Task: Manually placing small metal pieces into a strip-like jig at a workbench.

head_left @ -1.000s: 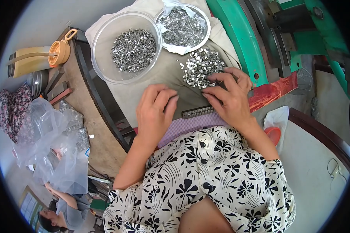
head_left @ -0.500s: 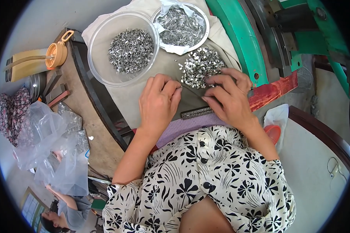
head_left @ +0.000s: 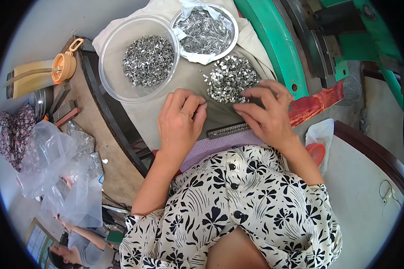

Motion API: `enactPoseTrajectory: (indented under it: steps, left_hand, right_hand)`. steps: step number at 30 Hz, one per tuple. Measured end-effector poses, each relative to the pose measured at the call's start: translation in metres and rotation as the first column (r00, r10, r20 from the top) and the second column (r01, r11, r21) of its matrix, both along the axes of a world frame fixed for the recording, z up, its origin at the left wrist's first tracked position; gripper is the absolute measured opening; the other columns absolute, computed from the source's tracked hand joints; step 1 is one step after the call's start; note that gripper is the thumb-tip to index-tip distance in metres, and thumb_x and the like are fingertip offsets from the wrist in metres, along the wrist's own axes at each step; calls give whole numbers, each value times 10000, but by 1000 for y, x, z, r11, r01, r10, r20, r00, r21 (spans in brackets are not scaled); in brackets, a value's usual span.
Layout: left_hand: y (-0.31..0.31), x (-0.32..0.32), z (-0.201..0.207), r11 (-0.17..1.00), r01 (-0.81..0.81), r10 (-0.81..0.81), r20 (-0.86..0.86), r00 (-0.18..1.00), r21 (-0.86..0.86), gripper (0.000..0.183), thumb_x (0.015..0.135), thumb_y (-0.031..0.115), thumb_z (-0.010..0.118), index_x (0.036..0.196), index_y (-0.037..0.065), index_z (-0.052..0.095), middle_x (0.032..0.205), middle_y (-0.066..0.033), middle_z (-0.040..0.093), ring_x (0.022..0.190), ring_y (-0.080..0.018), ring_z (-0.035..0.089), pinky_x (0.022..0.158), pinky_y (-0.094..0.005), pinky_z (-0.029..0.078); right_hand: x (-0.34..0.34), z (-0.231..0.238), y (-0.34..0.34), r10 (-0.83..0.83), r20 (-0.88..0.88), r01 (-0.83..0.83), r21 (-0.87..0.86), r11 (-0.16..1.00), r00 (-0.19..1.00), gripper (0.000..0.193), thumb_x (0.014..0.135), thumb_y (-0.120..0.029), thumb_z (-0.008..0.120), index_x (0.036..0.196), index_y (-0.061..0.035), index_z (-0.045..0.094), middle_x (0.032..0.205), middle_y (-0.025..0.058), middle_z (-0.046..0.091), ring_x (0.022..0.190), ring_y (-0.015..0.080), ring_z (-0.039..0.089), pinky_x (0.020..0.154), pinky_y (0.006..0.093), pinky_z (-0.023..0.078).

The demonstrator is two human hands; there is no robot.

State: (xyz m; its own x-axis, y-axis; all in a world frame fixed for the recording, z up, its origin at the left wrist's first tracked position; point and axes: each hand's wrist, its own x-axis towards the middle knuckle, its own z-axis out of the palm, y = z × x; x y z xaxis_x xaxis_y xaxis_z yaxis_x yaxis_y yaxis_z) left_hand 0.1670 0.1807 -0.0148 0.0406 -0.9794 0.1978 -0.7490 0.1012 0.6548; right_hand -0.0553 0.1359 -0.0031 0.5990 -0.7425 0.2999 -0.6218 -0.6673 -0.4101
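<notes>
My left hand (head_left: pixel 180 120) hovers over the grey-green cloth in front of the clear bowl, its fingers curled and the thumb against the index finger. Whatever it may hold is hidden. My right hand (head_left: pixel 271 115) is at the near right edge of a loose pile of small shiny metal pieces (head_left: pixel 231 78). Its thumb and index tip are close together, the other fingers bent over the pile; anything between them is too small to make out. Below and between the hands lies a dark, narrow toothed metal strip (head_left: pixel 226 130) beside a purple checked cloth (head_left: pixel 211 148).
A clear plastic bowl (head_left: pixel 107 80) holds small metal parts; a paper-lined metal bowl (head_left: pixel 234 33) holds thin metal pins. Green machinery (head_left: pixel 278 49) borders the right. Plastic bags (head_left: pixel 72 179) and an orange lidded container (head_left: pixel 63 67) sit left. Another person (head_left: pixel 83 246) is at lower left.
My right index fingertip has come down closer to the thumb, and the hand has shifted slightly off the pile. The left hand has moved a little left and down, still curled.
</notes>
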Motion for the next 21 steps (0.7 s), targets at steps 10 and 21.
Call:
enactPoseTrajectory:
  steps: [10, 21]
  left_hand:
    - [12, 0, 2, 999, -23, 23, -4, 1000, 38, 141, 748, 30, 768, 861, 49, 686, 909, -65, 605, 832, -270, 585, 696, -385, 486]
    - [13, -2, -1, 999, -43, 44, -16, 999, 29, 140, 730, 23, 778, 843, 41, 699, 931, -60, 617, 852, -268, 578, 708, -380, 486]
  right_hand:
    - [22, 6, -19, 185, -113, -184, 19, 983, 976, 128, 737, -131, 770, 838, -149, 694, 1191, -26, 611, 1239, 279, 479, 1004, 449, 338]
    - [-8, 19, 8, 158, -18, -155, 108, 982, 987, 102, 695, -164, 768, 775, -165, 705, 1127, -32, 636, 1192, 254, 503, 985, 454, 341]
